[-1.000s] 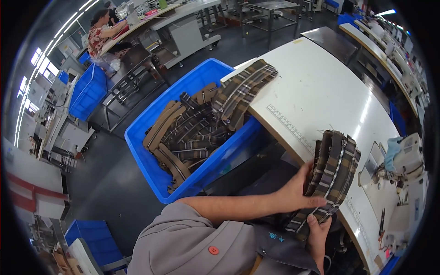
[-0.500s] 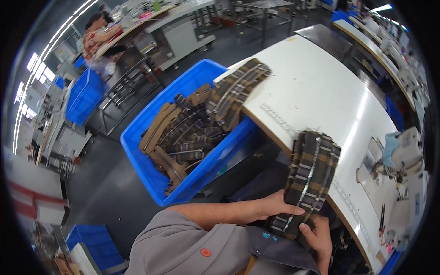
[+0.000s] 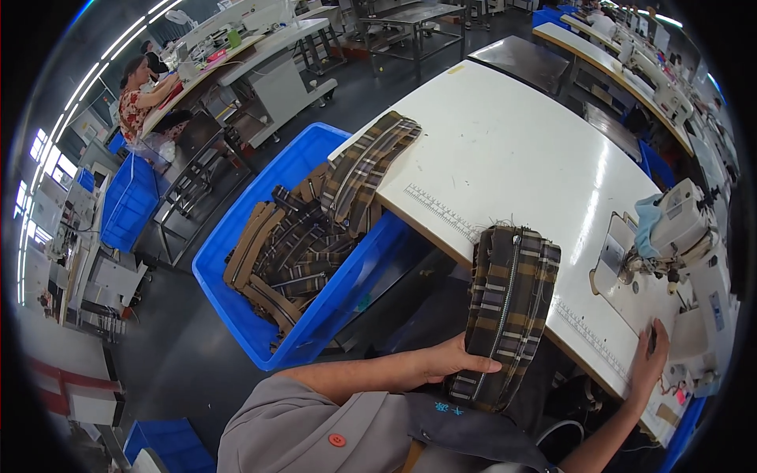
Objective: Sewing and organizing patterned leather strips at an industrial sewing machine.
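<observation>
My left hand (image 3: 464, 361) grips the lower end of a stack of plaid fabric strips (image 3: 516, 296) in brown, black and grey. A silver zipper runs lengthwise along the top strip, and my thumb lies over it. The stack's far end rests on the edge of the white table (image 3: 505, 150), with loose threads at its tip. To the right, my right hand (image 3: 651, 359) is at the tabletop beside the sewing machine (image 3: 682, 229). Its fingers curl around a small dark thing that the hand mostly hides.
A blue bin (image 3: 236, 335) stands left of the table, holding brown and plaid zippered strips. Another plaid zippered piece (image 3: 371, 162) hangs from the table corner into it. Rulers (image 3: 441, 213) line the table's near edge. A person (image 3: 146, 94) sits at a far bench.
My right hand has left the plaid stack and moved right to the tabletop, covering the spot where dark scissors lay. My left hand still holds the stack. The whole view has shifted.
</observation>
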`<state>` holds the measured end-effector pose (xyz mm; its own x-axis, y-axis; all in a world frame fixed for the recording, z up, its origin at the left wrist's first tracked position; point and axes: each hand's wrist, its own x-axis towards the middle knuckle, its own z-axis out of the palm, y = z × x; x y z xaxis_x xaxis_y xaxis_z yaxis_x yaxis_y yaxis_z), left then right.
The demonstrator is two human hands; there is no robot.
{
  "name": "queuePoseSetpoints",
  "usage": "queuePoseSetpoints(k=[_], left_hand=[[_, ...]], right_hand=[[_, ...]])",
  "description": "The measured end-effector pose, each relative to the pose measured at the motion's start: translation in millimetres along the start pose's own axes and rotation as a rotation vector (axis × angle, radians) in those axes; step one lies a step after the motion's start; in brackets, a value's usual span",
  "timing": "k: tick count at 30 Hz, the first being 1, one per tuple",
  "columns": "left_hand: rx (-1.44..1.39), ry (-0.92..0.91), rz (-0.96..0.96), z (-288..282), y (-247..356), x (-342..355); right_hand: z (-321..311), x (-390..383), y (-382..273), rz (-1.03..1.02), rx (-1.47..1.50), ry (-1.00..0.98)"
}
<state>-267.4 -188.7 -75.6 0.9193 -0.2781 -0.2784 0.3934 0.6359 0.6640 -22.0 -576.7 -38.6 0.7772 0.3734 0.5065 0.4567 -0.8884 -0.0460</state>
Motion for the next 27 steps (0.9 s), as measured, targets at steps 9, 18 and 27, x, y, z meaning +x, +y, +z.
queuePoseSetpoints(k=[9,18,27], left_hand=[[0.038,-0.089,0.117,-10,-7,2],[0.033,-0.109,0.235,-7,-9,-3],[0.011,-0.127,0.36,6,0,12]], right_hand=[[14,-5,17,0.244,0.14,0.023],[40,-17,90,0.215,0.084,-0.05],[-3,7,-144,0.05,1.065,0.177]])
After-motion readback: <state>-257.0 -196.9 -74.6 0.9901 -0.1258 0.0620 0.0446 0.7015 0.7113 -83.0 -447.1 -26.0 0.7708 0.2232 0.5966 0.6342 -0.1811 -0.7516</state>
